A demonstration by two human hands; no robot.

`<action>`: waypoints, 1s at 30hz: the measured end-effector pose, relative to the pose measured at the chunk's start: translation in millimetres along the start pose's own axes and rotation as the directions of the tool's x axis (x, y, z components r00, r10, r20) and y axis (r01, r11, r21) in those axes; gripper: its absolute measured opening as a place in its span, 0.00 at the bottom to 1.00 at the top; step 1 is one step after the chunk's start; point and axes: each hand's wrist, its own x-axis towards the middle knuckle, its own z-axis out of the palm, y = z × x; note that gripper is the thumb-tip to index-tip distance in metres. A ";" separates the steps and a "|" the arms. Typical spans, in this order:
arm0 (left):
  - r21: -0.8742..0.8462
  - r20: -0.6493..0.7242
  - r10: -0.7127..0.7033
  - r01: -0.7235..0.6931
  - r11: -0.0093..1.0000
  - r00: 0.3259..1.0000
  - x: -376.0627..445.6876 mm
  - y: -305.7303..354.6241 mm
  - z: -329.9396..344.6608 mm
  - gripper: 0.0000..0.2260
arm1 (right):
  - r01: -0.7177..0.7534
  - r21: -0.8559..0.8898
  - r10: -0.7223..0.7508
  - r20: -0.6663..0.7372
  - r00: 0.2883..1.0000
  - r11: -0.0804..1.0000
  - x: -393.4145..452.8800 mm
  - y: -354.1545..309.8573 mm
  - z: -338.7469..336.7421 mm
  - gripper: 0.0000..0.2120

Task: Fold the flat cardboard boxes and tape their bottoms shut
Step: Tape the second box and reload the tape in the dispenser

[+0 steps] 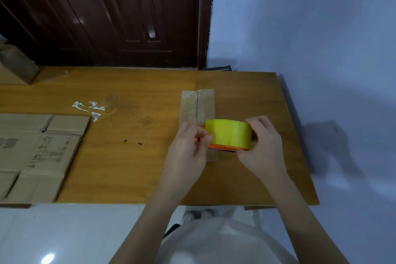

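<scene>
Both hands on a roll of yellow tape above a small brown cardboard box.

Left hand [188, 146] pinches at the roll's [228, 134] orange-rimmed near edge with thumb and forefinger together; right hand [262, 146] curls around its far side. Beneath them the box [197, 106] sits on the wooden table [132, 156], its centre seam facing up. Flat cardboard sheets [36, 156] lie well apart at the table's left.

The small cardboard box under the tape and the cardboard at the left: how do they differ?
The small cardboard box is folded up, with its flaps meeting in a centre seam; the cardboard at the left lies flat and unfolded. The small box is narrow, the flat cardboard much broader. Both hands hold the tape roll over the small box; nothing touches the flat cardboard. Both are brown and rest on the wooden table.
</scene>
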 end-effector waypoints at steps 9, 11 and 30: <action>0.171 -0.104 0.032 -0.013 0.985 0.994 -2.3 0.0 11.1 0.11 | -0.024 -0.021 0.024 0.011 1.000 0.999 -4.0 -5.1 2.7 0.19; 0.153 -0.122 0.019 0.000 0.988 0.992 -2.6 -0.3 10.9 0.14 | -0.030 -0.029 0.031 0.026 0.999 0.999 -5.1 -4.0 2.0 0.19; 0.057 -0.155 -0.001 0.010 0.998 0.988 -0.9 -10.3 6.0 0.02 | -0.041 -0.032 0.043 0.074 0.996 0.999 -9.0 6.4 5.1 0.21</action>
